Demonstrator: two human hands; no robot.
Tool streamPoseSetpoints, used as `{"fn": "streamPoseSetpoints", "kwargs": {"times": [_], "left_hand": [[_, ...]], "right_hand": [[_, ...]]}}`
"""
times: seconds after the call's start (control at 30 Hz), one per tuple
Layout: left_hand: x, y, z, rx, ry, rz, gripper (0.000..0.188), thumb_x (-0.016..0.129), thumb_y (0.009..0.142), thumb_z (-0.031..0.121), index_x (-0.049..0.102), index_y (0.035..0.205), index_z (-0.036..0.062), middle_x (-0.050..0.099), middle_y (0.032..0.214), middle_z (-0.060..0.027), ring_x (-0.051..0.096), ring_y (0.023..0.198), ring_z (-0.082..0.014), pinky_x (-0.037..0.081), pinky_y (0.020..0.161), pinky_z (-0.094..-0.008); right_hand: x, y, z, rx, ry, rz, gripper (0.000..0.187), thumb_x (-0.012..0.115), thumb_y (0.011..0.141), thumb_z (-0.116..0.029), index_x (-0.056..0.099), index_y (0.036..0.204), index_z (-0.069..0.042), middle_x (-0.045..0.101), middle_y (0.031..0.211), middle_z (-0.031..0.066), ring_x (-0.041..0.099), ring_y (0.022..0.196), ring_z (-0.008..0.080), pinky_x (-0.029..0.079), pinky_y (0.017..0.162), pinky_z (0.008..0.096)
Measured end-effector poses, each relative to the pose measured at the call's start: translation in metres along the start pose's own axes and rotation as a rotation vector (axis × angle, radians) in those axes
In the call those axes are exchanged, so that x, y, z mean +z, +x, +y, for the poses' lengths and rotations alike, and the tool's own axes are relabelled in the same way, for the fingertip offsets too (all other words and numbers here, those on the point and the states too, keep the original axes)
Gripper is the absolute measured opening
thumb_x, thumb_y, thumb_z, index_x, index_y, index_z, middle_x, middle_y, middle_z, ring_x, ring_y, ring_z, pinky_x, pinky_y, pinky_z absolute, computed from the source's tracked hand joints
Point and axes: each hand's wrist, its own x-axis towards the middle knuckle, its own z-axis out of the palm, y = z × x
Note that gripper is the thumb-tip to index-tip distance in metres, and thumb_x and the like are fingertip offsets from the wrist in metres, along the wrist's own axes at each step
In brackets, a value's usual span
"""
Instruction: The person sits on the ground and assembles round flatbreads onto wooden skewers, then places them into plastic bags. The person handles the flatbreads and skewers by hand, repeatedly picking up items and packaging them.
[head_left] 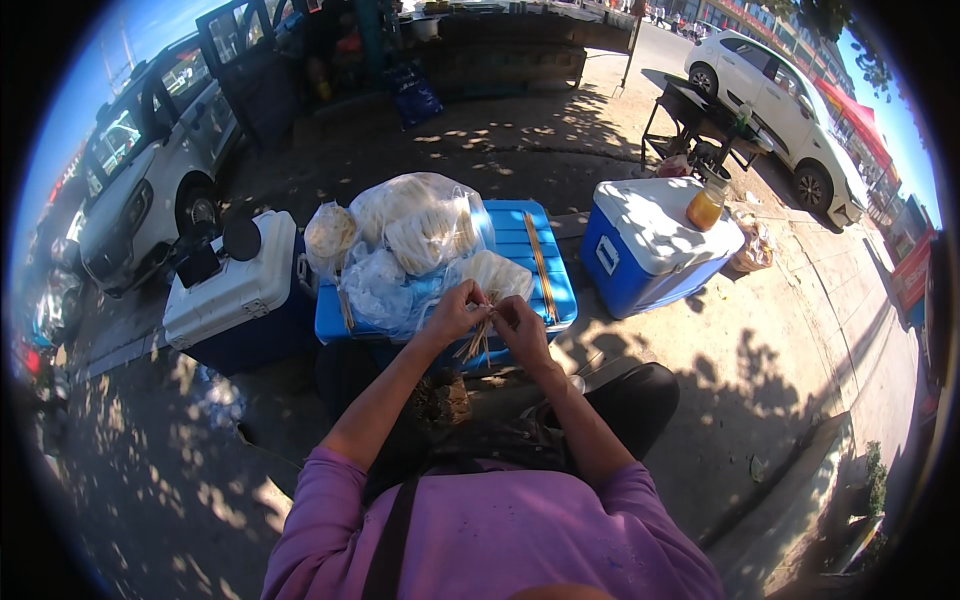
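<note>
My left hand (456,312) and my right hand (523,330) meet over the near edge of a blue cooler lid (512,228). Fingers of both are closed round the upper part of a bundle of thin wooden skewers (476,348), whose lower ends fan downward. A small clear bag with pale contents (500,274) lies just beyond my fingers. Behind it sit larger clear plastic bags (425,225) filled with pale pieces, and a crumpled bluish bag (375,285). More skewers (541,262) lie lengthwise on the lid's right side. What exactly my fingertips pinch is partly hidden.
Left stands a white-lidded cooler (225,285) with dark round and square items on it. At right, a blue-and-white cooler (650,240) carries a jar of amber liquid (707,205). Parked cars (770,85), a black stand (705,112) and a dark stall counter (490,60) are beyond.
</note>
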Motion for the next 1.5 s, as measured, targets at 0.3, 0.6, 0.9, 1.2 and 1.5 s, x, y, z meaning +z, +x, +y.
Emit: {"fn": "streamPoseSetpoints", "kwargs": {"times": [0.3,0.6,0.9,1.2,1.5], "left_hand": [[0.002,0.0,0.002,0.064,0.087,0.012,0.015,0.065,0.082,0.009,0.053,0.088,0.003,0.06,0.089,-0.0072,0.058,0.087,-0.0138,0.047,0.08,-0.0296],[0.003,-0.006,0.009,0.069,-0.007,0.038,0.018,0.064,0.086,0.013,0.057,0.098,0.001,0.062,0.093,-0.006,0.059,0.09,-0.0128,0.047,0.082,-0.0282],[-0.001,-0.009,0.015,0.053,-0.025,0.03,0.018,0.061,0.089,0.011,0.06,0.103,0.0004,0.065,0.096,-0.0063,0.061,0.09,-0.0113,0.049,0.082,-0.0271],[0.0,-0.007,0.011,0.046,0.03,0.12,0.015,0.062,0.088,0.01,0.062,0.099,0.0007,0.066,0.097,-0.0061,0.063,0.085,-0.0116,0.051,0.075,-0.0265],[0.0,-0.007,0.011,0.161,0.113,0.322,0.013,0.065,0.085,0.012,0.064,0.092,0.0012,0.064,0.076,-0.0058,0.06,0.068,-0.012,0.048,0.061,-0.0266]], "right_hand": [[-0.001,0.005,0.014,0.089,0.064,-0.088,0.021,0.065,0.087,-0.015,0.058,0.099,0.0,0.065,0.081,0.0074,0.061,0.072,0.0112,0.049,0.065,0.0263],[0.004,0.005,0.01,0.1,0.136,-0.098,0.014,0.062,0.087,-0.011,0.058,0.094,0.001,0.062,0.074,0.0063,0.059,0.066,0.0107,0.047,0.058,0.0256],[0.009,0.008,0.019,0.276,0.309,-0.043,0.016,0.06,0.089,-0.015,0.057,0.09,0.001,0.06,0.07,0.0049,0.058,0.06,0.0102,0.047,0.053,0.0249],[0.009,0.01,0.007,0.24,0.281,-0.037,0.02,0.059,0.091,-0.02,0.057,0.09,0.001,0.06,0.068,0.0048,0.057,0.058,0.0096,0.046,0.052,0.0247],[0.007,0.016,0.001,0.188,0.207,-0.054,0.02,0.062,0.088,-0.017,0.062,0.096,0.001,0.061,0.068,0.0043,0.056,0.058,0.0083,0.045,0.053,0.0239]]}}
